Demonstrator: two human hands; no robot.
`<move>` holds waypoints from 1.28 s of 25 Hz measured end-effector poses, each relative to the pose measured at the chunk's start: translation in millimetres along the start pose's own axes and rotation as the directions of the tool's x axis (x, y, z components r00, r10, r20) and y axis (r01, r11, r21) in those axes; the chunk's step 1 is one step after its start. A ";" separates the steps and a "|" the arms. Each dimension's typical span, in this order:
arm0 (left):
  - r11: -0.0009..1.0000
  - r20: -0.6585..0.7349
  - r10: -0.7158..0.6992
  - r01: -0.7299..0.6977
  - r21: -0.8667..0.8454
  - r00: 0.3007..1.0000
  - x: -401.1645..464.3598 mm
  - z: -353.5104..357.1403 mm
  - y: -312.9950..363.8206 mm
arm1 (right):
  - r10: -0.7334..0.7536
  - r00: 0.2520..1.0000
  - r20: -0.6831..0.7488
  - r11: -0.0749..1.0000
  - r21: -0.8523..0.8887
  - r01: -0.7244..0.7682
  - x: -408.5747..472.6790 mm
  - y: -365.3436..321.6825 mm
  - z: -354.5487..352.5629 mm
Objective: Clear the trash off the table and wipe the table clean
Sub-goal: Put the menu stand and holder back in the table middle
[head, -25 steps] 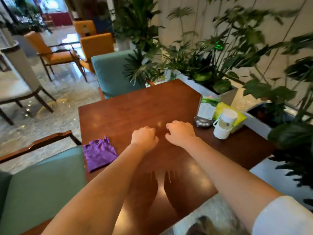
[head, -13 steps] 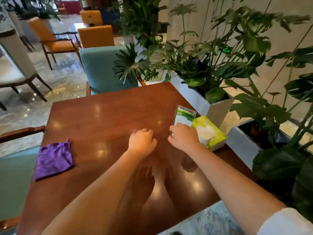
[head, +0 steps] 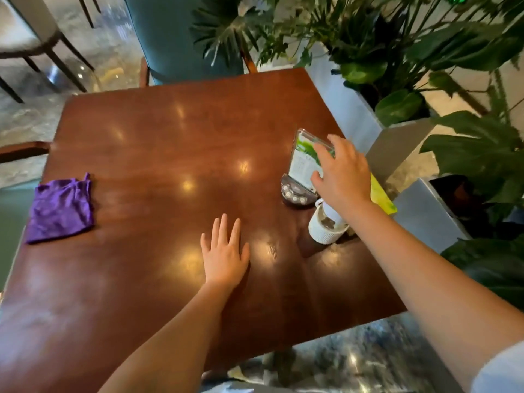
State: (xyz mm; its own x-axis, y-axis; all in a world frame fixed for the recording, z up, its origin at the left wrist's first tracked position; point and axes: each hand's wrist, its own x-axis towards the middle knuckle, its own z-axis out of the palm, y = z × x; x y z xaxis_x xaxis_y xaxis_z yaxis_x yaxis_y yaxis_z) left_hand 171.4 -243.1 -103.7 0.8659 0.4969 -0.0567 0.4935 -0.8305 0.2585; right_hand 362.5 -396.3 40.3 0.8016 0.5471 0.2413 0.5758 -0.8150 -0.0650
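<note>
Trash sits mid-right of frame: yellow-green wrapper [head: 381, 195], white cup [head: 326, 229]. I see right hand [head: 341, 177] spread over sign stand [head: 303, 165], gripping nothing; left hand [head: 224, 253] flat w/ fingers open on table [head: 170, 131]. Wrapper prob light, crinkly; I'd pinch its edge. Purple cloth [head: 61, 207] left, soft.

Nothing here can be read. The clear card stand [head: 304, 163] just under the fingertips of the right hand [head: 341, 174] carries a green-topped card with small print lines, too blurred to make out. The yellow-green packet [head: 381, 195] beyond that wrist shows no legible lettering.
</note>
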 end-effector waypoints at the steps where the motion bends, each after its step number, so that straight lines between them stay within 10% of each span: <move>1: 1.000 0.031 -0.019 0.019 0.019 0.999 -4.3 12.6 -3.3 | -0.003 1.000 -0.003 1.000 -0.003 0.003 2.5 1.9 4.1; 19: 0.990 0.076 -0.083 0.073 0.120 0.994 -15.0 42.8 -11.6 | 0.183 0.983 -0.014 0.938 0.301 -0.170 38.9 7.2 13.1; 32: 0.997 0.024 -0.053 0.051 0.050 0.998 -16.0 45.7 -16.9 | -0.347 0.926 -0.147 0.828 0.415 0.376 99.0 -128.0 18.9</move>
State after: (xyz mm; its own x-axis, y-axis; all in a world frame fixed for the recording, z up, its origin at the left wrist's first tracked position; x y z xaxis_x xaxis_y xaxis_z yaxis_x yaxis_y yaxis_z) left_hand 153.0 -248.5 -151.3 0.8405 0.5338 -0.0931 0.5408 -0.8155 0.2065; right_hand 371.2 -234.3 54.1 0.5189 0.7618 0.3880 0.8454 -0.3901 -0.3648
